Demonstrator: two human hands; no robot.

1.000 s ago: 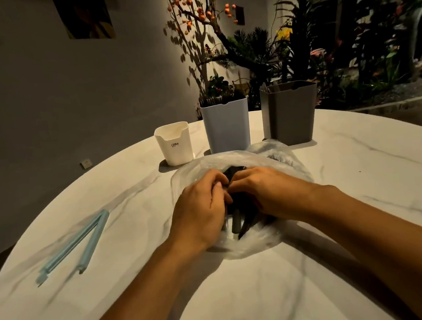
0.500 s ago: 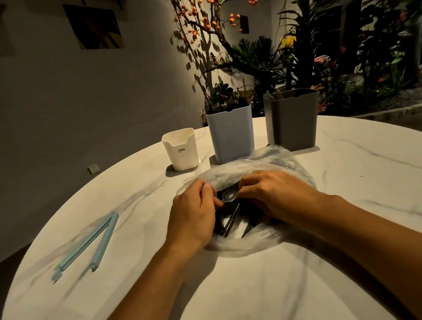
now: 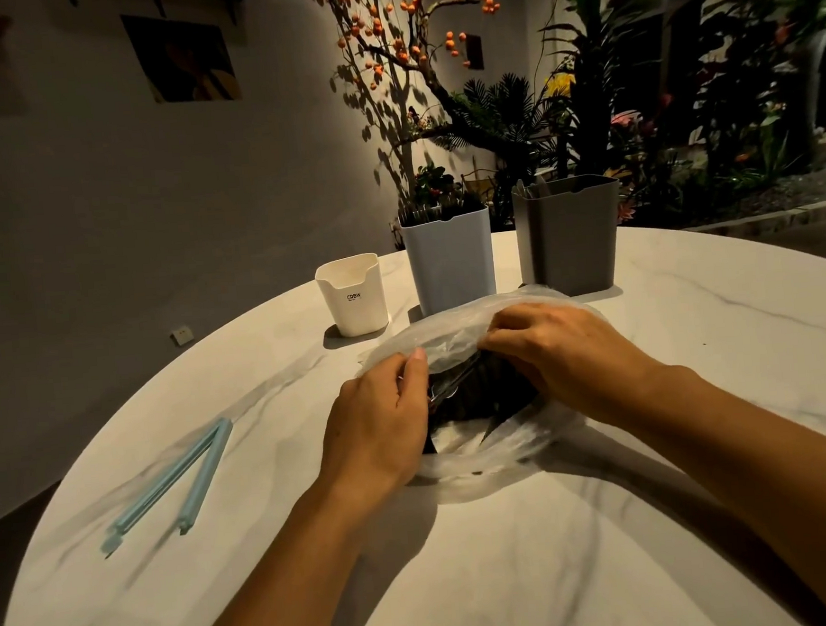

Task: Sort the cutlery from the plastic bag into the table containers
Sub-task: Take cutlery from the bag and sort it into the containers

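**Both hands working at the mouth of the cutlery bag**

The left hand (image 3: pixel 378 429) is curling its fingers (image 3: pixel 418 371) around the near-left edge of the thin, translucent plastic bag (image 3: pixel 452 329), thumb and forefinger pinching the film, apparently to hold the mouth open. The right hand (image 3: pixel 560 350), at centre frame, is bending its fingers down over the far edge and pinching the film there too, so the two grips are likely pulling the opening apart for reaching in.

Between the hands, the dark-handled cutlery (image 3: pixel 477 396) is lying inside the bag, too shadowed to tell pieces apart; none is out yet.

The bag is sitting on the round white marble-patterned bench (image 3: pixel 701 364), just in front of three upright containers in a row: a short white plastic cup (image 3: pixel 353 297) at centre left, a taller pale blue bin (image 3: pixel 449 260) already holding some utensils, and a grey bin (image 3: pixel 568 236) to its right. They are standing close behind, probably to keep each transfer short.

At lower left, a pale blue sealing clip (image 3: pixel 182 484) is lying open on the bench, well apart from the bag.
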